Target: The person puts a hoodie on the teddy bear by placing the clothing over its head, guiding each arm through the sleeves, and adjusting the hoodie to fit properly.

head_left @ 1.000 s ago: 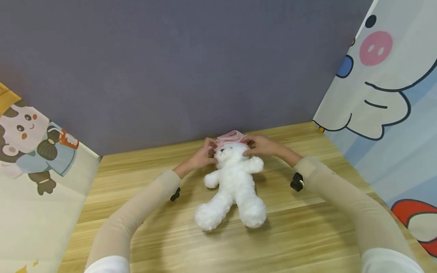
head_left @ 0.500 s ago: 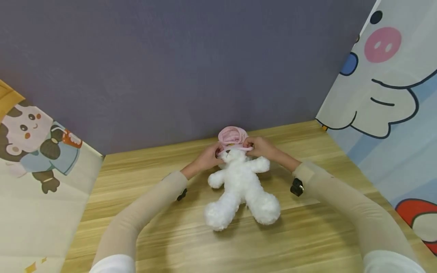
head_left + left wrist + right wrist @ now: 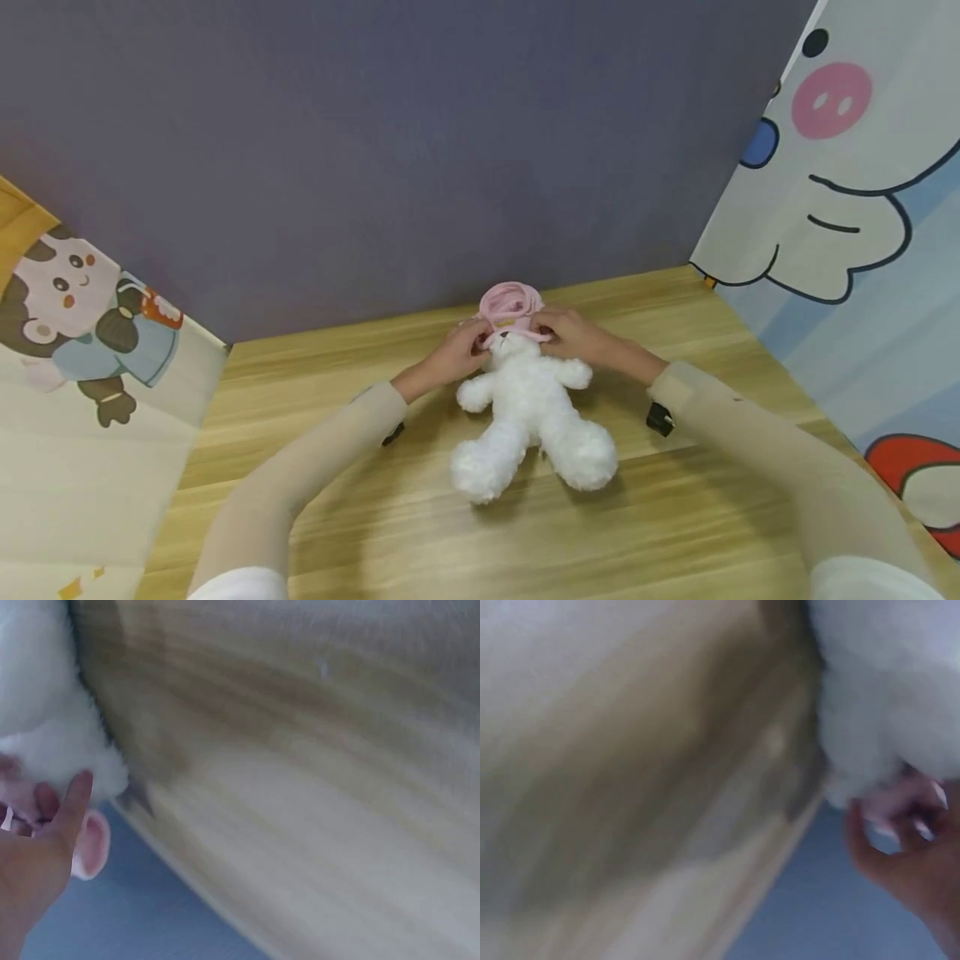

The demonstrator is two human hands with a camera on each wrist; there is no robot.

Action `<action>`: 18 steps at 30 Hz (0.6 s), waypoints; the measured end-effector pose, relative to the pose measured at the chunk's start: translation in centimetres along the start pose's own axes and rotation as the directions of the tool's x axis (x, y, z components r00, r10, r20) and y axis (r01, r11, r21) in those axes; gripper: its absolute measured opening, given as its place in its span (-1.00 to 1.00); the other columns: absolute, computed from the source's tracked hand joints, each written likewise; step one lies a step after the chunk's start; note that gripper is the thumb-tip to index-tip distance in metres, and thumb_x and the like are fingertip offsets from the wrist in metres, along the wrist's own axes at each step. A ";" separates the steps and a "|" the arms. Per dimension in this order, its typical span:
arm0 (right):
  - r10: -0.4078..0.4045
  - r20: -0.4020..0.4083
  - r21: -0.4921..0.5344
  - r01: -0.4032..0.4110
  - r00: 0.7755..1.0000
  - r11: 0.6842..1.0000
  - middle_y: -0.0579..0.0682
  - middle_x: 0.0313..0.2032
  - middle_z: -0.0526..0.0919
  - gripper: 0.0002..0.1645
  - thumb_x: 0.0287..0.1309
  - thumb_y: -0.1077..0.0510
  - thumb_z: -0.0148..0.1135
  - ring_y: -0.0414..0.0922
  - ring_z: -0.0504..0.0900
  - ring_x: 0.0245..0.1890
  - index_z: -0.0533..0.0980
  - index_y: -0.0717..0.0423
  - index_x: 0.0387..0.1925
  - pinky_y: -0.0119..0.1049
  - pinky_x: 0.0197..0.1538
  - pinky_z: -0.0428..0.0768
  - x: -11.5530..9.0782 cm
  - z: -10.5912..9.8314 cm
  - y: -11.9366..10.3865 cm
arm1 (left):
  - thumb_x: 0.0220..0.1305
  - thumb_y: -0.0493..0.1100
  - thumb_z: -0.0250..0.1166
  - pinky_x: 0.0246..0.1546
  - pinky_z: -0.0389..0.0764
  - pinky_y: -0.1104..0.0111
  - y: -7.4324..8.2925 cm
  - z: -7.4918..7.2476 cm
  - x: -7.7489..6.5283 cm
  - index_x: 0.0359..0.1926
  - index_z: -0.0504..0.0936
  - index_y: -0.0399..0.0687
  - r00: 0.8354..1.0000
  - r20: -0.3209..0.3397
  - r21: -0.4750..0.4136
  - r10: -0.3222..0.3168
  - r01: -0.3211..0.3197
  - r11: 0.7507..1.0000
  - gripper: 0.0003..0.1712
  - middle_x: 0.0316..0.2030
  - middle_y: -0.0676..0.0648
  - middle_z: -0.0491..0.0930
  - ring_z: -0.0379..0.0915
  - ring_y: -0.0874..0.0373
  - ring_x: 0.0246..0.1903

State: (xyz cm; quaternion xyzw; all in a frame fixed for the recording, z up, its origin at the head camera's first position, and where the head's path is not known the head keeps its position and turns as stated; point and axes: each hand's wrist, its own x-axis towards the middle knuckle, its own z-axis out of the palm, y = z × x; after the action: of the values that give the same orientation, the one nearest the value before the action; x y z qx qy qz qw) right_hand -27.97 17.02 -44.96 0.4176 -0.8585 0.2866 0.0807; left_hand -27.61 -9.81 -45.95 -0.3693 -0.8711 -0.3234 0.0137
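Observation:
A white plush bear (image 3: 525, 398) lies on its back on the wooden table, head towards the grey wall. Bunched pink cloth (image 3: 512, 300), perhaps a garment, covers the top of its head, with a rolled opening at the far end. My left hand (image 3: 457, 352) pinches the cloth's edge at the left of the head, and my right hand (image 3: 577, 335) pinches it at the right. In the left wrist view, one finger of the left hand (image 3: 45, 851) touches white fur. Blurred pink cloth (image 3: 900, 801) shows at the right hand's fingers in the right wrist view. The bear's eyes are hidden.
The wooden table (image 3: 315, 367) meets a grey wall (image 3: 375, 167) just behind the bear's head. Cartoon-printed sheets hang at the left (image 3: 82, 333) and right (image 3: 847, 208). Small black devices sit on both wrists.
The pink cloth has come lower over the bear's face, and both hands have moved to pinch its edge. The bear has shifted slightly right.

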 end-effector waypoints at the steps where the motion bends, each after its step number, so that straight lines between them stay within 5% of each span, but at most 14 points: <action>1: 0.033 0.049 0.006 -0.033 0.998 0.999 -0.11 -0.45 0.38 -0.73 0.10 0.31 0.42 -0.20 0.34 -0.41 0.44 0.06 -0.33 -0.30 -0.31 0.35 -0.1 -0.4 -0.2 | 0.23 -0.30 0.38 -0.29 0.28 0.34 0.2 -0.1 0.0 -0.31 0.36 -0.09 1.000 0.011 0.009 -0.001 0.001 1.000 -0.71 -0.39 -0.01 0.29 0.23 0.16 -0.37; 5: 0.150 0.130 -0.037 -0.147 0.980 0.988 -0.09 -0.49 0.34 -0.64 0.25 0.00 0.42 -0.17 0.32 -0.48 0.39 0.06 -0.34 -0.27 -0.37 0.33 0.2 -1.4 -1.2 | 0.28 -0.11 0.43 -0.27 0.28 0.30 0.9 0.1 0.7 -0.26 0.40 -0.09 0.999 0.004 0.047 -0.031 0.031 0.998 -0.67 -0.36 -0.04 0.33 0.25 0.15 -0.35; 9: 0.195 0.098 -0.148 -0.180 0.976 0.972 -0.10 -0.55 0.36 -0.60 0.21 0.02 0.41 -0.15 0.34 -0.51 0.37 0.03 -0.54 -0.25 -0.41 0.36 1.0 -1.0 -1.2 | 0.29 -0.17 0.41 -0.37 0.31 0.35 1.6 0.9 2.0 -0.32 0.43 -0.10 0.999 -0.028 0.180 -0.031 0.036 0.983 -0.73 -0.41 0.00 0.38 0.25 0.18 -0.41; 13: 0.105 0.046 -0.155 -0.096 0.993 0.983 -0.15 -0.58 0.34 -0.53 0.05 0.18 0.47 -0.18 0.29 -0.52 0.31 0.00 -0.68 -0.30 -0.42 0.32 1.1 -0.2 -0.1 | 0.26 -0.21 0.44 -0.49 0.22 0.39 2.1 1.4 2.7 -0.49 0.37 -0.04 1.000 -0.030 0.272 -0.008 0.016 0.962 -0.62 -0.54 0.05 0.29 0.17 0.21 -0.51; 18: -0.004 0.057 0.025 0.003 0.998 1.000 -0.12 -0.49 0.42 -0.68 0.19 0.21 0.42 -0.21 0.35 -0.45 0.41 0.02 -0.52 -0.30 -0.33 0.40 0.7 -1.1 3.1 | 0.32 -0.28 0.39 -0.36 0.46 0.39 0.6 1.2 2.9 -0.34 0.48 -0.09 0.994 -0.069 0.158 0.085 -0.074 0.985 -0.79 -0.33 -0.03 0.42 0.36 0.16 -0.37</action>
State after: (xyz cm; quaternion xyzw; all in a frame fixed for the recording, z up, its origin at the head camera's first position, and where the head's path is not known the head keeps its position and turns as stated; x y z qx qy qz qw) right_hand -30.88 18.68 -45.15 0.4280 -0.8562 0.2849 0.0513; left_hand -29.06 -6.99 -45.79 -0.3892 -0.8770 -0.2677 0.0882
